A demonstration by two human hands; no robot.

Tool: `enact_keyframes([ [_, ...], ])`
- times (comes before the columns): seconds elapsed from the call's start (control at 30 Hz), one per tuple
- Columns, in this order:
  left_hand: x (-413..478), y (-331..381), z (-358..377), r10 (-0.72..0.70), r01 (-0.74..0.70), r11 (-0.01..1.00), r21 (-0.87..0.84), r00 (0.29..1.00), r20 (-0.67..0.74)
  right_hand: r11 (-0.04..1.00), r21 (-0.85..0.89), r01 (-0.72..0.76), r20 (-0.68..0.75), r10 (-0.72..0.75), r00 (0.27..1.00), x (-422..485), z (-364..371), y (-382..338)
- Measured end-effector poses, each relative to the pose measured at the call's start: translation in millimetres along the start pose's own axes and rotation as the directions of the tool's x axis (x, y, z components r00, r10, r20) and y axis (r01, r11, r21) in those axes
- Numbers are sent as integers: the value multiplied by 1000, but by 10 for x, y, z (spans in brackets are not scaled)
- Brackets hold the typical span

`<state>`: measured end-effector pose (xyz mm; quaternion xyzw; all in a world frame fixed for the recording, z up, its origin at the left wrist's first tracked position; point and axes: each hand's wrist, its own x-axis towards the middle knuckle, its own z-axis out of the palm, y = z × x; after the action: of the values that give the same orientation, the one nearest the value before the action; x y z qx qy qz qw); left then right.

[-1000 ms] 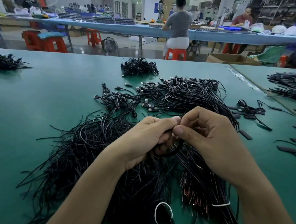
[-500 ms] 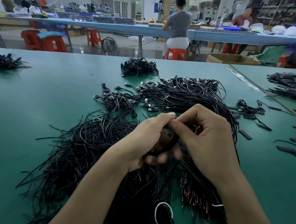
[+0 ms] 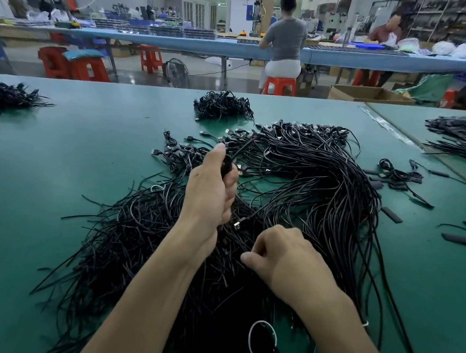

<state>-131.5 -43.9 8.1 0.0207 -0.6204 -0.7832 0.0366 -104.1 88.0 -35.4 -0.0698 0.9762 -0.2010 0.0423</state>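
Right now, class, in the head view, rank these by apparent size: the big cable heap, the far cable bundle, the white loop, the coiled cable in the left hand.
1. big cable heap
2. far cable bundle
3. white loop and coiled cable: unranked; the loop is nearer, the cable mostly hidden.

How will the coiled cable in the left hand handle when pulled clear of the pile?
Probably floppy: the coiled cable bends into a tight loop in the left hand. Likely light: thin, held one-handed. May snag, since the pile under it lies tangled.

Cables: black rubbery sheath, slight sheen. Plug: shiny metal. Table: smooth matt green.
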Motion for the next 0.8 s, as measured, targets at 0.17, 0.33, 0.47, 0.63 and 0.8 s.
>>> enact_keyframes([
  [0.17, -25, 12, -6, 4, -4, 1000, -2, 999, 45, 999, -47, -27, -8, 27, 1000, 5, 50, -44],
  [0.33, -52, 21, 24, 34, -34, 999, -2, 999, -11, 996, 62, -64, -2, 64, 998, -39, -124, 60],
  [0.47, -69, 23, 56, 17, -17, 1000, -7, 999, 46, 985, 162, -52, -42, 60, 997, -63, -349, 172],
  [0.63, -76, -35, 72, 40, -58, 992, 114, 987, 157, 865, 440, 240, -508, 19, 861, -87, -515, 152],
  [0.8, -96, -56, 140, 94, -126, 986, 111, 962, 256, 725, 540, 428, -559, -72, 826, -97, -512, 27],
])
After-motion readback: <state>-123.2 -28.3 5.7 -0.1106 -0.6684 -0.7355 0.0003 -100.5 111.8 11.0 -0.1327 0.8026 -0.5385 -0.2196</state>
